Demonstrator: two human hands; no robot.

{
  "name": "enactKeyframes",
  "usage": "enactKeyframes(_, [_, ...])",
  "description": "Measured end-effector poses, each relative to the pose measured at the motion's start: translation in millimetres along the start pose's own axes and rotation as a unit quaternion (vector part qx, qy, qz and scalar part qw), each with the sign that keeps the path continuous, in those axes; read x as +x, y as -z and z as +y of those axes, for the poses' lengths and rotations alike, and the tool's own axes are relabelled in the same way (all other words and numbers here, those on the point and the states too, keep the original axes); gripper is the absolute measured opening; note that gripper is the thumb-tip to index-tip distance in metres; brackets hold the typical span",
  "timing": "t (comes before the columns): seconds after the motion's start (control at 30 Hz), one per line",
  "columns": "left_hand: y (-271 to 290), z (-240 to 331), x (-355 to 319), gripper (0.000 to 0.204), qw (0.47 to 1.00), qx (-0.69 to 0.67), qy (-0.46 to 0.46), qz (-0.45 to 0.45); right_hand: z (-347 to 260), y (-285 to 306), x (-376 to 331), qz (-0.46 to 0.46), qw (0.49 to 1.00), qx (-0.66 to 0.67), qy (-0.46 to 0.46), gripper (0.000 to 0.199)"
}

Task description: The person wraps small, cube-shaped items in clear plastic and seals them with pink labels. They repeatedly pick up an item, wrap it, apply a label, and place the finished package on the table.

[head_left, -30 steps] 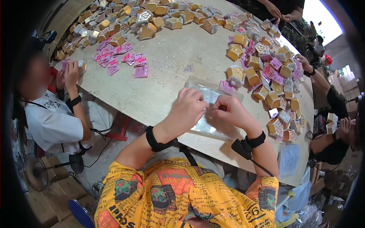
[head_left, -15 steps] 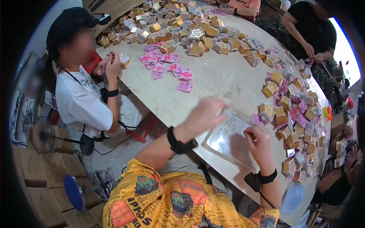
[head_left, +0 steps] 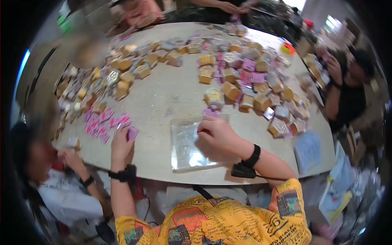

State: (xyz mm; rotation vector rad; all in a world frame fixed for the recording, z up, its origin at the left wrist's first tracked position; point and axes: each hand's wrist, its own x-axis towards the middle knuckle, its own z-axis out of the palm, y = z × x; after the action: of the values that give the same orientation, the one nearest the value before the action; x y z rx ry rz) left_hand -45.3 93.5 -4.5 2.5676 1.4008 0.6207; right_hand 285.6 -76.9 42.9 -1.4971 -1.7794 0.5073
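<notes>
My left hand (head_left: pixel 121 143) reaches to the near edge of a group of small flat pink packets (head_left: pixel 94 124). Its thumb and fingers close on one pink packet (head_left: pixel 132 132). A shallow clear plastic tray (head_left: pixel 176 161) with small, thin bits in it lies in front of me. Over the tray's right side is my right hand (head_left: pixel 220 135), fingertips pinched together; what they hold, if anything, is too small to make out. Another pink packet (head_left: pixel 210 112) lies just beyond that hand, next to a gold and clear-wrapped faceted box (head_left: pixel 214 98).
Several gold faceted boxes (head_left: pixel 230 90) with pink packets heap at the right, more (head_left: pixel 122 87) at the far left. A bluish plastic bag stack (head_left: pixel 308 151) lies at the right edge. A co-worker in white (head_left: pixel 69 196) sits at my left; others work around the table.
The view has swung to the right. My left hand has moved from above the tray leftward to the pink packets. My right hand stays over the tray, fingers still pinched.
</notes>
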Motion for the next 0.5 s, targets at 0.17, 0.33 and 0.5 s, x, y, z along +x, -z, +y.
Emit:
enactKeyframes(0.17, [-9.3, 24.3, -3.1, 0.059, 0.827, -0.516, 0.22, 0.039, 4.6, 2.5, 7.7, 0.041, 0.998, 0.001, 0.048, 0.006])
enactKeyframes(0.33, [26.6, 89.8, 14.2, 0.042, 0.761, -0.626, 0.167, -0.036, -33.5, 11.9, 21.3, 0.125, 0.99, 0.043, 0.052, 0.005])
enactKeyframes(0.5, [19.4, 132.6, 26.1, 0.02, 0.566, -0.798, 0.193, -0.077, -51.2, 2.6, 47.2, 0.129, 0.983, 0.019, 0.131, 0.005])
